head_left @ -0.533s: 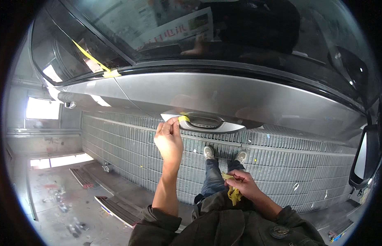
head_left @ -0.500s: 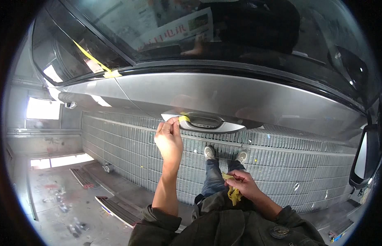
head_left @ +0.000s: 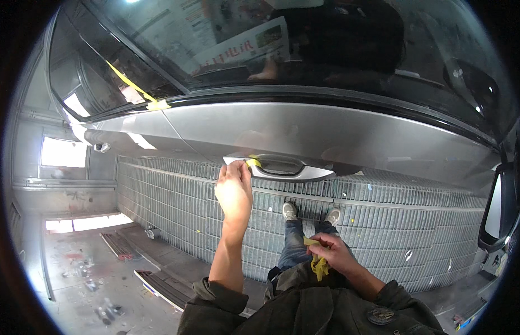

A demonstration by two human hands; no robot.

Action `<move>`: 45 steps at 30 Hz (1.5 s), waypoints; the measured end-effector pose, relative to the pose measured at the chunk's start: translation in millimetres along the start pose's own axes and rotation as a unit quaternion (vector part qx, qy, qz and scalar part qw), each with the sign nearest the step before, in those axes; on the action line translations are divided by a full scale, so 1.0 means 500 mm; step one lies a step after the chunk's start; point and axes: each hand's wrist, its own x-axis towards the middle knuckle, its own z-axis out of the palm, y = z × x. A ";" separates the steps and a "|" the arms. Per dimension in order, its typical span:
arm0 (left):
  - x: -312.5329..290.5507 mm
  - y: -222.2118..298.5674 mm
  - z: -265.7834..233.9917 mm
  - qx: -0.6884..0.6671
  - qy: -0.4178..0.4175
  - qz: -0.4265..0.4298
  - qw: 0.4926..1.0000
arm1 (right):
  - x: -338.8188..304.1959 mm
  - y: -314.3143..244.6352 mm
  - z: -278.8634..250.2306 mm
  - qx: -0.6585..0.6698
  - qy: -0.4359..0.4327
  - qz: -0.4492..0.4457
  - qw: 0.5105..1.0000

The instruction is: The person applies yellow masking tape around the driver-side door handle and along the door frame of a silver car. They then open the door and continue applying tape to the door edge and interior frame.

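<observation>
A silver car door handle [head_left: 313, 174] juts out from the grey door panel [head_left: 349, 131]. Yellow masking tape [head_left: 253, 163] is wrapped around the handle near its left end. The fingers of my left hand [head_left: 234, 195] are pinched at that tape, against the handle; their tips are partly hidden. Lower down, in front of my body, my right hand [head_left: 337, 255] grips a crumpled wad of yellow masking tape [head_left: 320, 268]. A short flat piece of it sticks out past the fingertips.
Slatted metal grating [head_left: 383, 234] covers the floor beneath my shoes. The side mirror [head_left: 496, 206] projects at the right. More yellow tape [head_left: 134, 86] runs along the rear window and trim. Loose dark panels [head_left: 165, 287] lie at lower left.
The whole view has shifted slightly. My left hand stays pinched at the handle's tape, and my right hand keeps its wad; little else differs.
</observation>
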 end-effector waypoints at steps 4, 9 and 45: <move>0.005 -0.005 0.006 -0.010 -0.038 0.000 0.999 | -0.004 0.002 0.004 0.019 0.020 0.003 1.000; -0.034 0.036 0.002 -0.149 -0.047 -0.075 0.985 | -0.004 0.021 -0.012 0.013 0.014 0.004 1.000; -0.335 0.092 -0.067 -0.244 -0.216 -0.115 0.938 | 0.057 -0.016 0.086 -0.120 0.126 -0.057 0.983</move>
